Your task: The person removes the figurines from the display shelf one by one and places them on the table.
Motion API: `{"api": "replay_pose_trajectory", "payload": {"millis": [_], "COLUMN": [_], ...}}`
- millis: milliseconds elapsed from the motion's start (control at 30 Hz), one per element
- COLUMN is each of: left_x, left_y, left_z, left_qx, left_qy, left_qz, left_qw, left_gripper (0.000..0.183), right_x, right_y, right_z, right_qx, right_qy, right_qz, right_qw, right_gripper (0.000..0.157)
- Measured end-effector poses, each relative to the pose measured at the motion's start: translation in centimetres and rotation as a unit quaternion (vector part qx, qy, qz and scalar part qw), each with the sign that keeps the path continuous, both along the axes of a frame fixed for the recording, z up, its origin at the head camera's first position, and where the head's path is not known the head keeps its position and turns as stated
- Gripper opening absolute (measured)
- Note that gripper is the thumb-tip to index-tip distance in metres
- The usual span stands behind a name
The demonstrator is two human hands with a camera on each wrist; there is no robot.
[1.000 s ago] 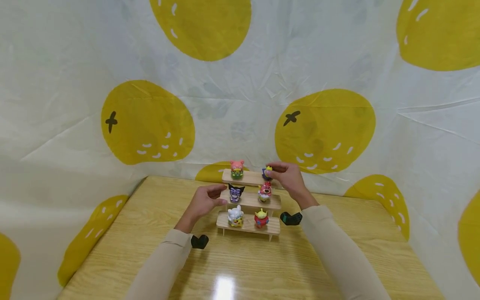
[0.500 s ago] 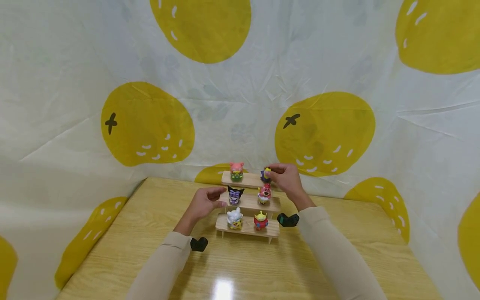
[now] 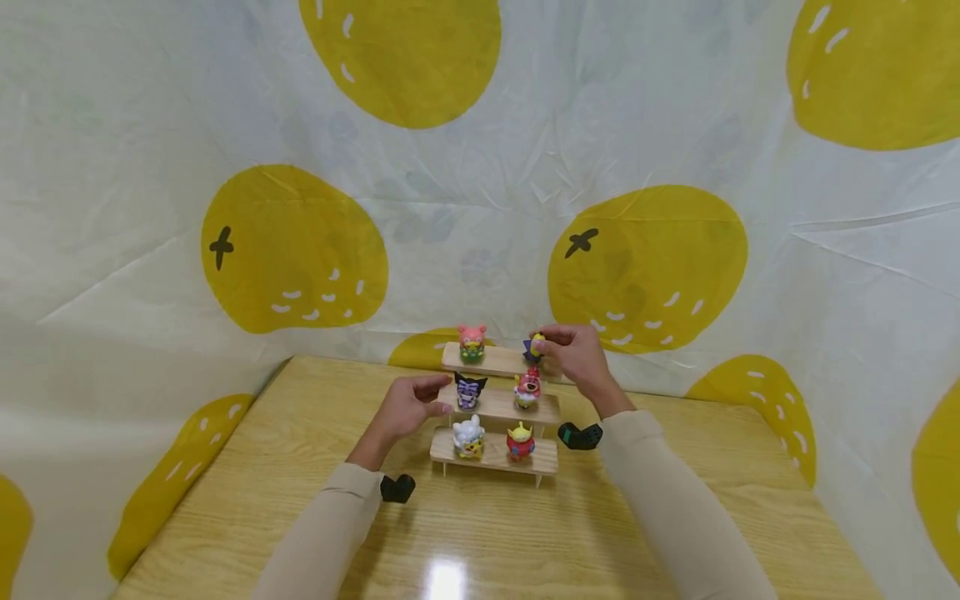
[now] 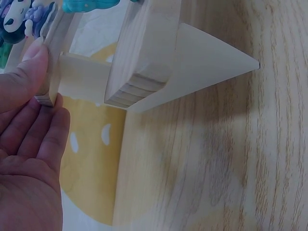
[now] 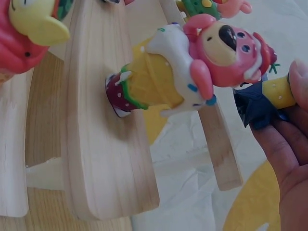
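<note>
Head view showed a three-tier wooden stand (image 3: pixel 495 451) on the tabletop (image 3: pixel 480 533), with the subject item, a small navy-and-yellow figurine (image 3: pixel 533 347), at the right end of the stand's top tier. The right hand (image 3: pixel 576 357) held it between thumb and fingers, at its yellow part; whether its base touched the tier could not be determined. The left hand (image 3: pixel 407 407) gripped the left end of the stand's middle tier, its thumb above and fingers underneath. By judgement, the figurine was light, stiff moulded plastic, with a smooth finish likely to slip under a loose pinch. Its rounded yellow part appeared the soundest place to take hold; the pointed navy edges appeared thin and unsuited to bearing pressure. Clearance called for care, as a pink bear figurine (image 3: pixel 527 390) stood just below, on the stand's middle tier. The stand itself was judged light and easily nudged, its plank ends offering the firmest hold.
</note>
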State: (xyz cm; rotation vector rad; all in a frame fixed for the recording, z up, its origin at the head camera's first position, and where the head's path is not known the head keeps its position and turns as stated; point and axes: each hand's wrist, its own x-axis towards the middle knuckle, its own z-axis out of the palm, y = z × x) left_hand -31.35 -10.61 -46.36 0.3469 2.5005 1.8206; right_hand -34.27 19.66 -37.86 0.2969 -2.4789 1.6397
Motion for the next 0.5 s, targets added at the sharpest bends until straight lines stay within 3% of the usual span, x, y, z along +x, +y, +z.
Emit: {"api": "replay_pose_trajectory", "payload": {"millis": [500], "left_x": [0.0], "left_y": [-0.2], "left_z": [0.0], "left_qx": [-0.013], "left_qy": [0.011], "left_qz": [-0.011], "left_qw": [0.9998], "left_gripper": [0.05], "right_x": [0.5], "right_y": [1.4], "right_z": [0.7], "right_qx": [0.012], "right_qy": [-0.008], "right_qz": [0.011], "right_qw": [1.0], "right_gripper": [0.025]}}
